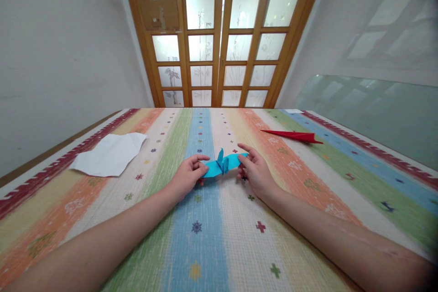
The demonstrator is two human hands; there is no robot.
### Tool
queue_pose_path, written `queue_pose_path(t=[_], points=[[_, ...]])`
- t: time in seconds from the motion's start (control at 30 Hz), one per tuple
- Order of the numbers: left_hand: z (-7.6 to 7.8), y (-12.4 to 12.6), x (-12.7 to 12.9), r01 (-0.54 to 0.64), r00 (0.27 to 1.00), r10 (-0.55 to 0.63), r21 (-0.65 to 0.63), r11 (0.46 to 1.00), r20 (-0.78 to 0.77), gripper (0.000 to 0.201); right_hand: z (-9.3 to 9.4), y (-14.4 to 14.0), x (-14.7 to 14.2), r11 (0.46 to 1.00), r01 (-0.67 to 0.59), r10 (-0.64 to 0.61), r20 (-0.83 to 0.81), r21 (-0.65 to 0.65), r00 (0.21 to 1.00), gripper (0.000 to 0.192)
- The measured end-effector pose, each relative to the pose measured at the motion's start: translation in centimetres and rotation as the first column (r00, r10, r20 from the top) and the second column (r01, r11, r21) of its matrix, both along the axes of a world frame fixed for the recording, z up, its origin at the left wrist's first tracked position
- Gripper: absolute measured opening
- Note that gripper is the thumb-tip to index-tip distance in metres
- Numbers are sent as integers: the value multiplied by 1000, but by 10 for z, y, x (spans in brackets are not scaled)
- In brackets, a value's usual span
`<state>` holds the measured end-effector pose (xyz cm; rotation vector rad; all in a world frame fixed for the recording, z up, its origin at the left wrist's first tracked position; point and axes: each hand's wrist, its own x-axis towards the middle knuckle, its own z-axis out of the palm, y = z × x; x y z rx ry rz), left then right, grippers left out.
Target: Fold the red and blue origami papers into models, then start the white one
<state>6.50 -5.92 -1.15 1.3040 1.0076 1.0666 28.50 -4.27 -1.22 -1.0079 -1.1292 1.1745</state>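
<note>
A blue origami crane is held just over the striped tablecloth, its wings spread to either side and a narrow part standing up in the middle. My left hand pinches the tip of its left wing between thumb and fingers. At the other side, my right hand grips the right wing tip between thumb and fingers, with the index finger raised above it. The underside of the crane is hidden.
A creased white sheet of paper lies on the left of the tablecloth. To the right rests a red folded paper plane. Beyond the table's far edge stand wooden glazed doors, with walls on both sides.
</note>
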Motion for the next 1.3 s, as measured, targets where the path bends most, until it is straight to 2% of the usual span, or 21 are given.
queue_pose_path(t=[0.33, 0.7, 0.97, 1.1, 1.2, 1.3], points=[[3, -2, 0, -37, 999, 37, -4, 999, 10, 46, 1, 2, 1, 998, 47, -49, -55, -42, 997, 56], [3, 1, -1, -33, 999, 33, -14, 999, 23, 43, 1, 8, 6, 993, 18, -35, -134, -120, 990, 58], [3, 0, 0, -34, 999, 35, -36, 999, 20, 46, 1, 4, 2, 996, -59, 58, -11, -68, 998, 54], [2, 1, 0, -44, 999, 45, -42, 998, 27, 43, 1, 2, 3, 1000, 26, -26, 35, -8, 999, 55], [1, 0, 2, -46, 999, 47, -45, 998, 12, 42, 3, 0, 3, 992, 94, -100, 76, 82, 992, 48], [2, -2, 3, -43, 999, 42, -37, 998, -32, 42, 3, -2, 1, 992, 9, -25, 125, 128, 992, 38]])
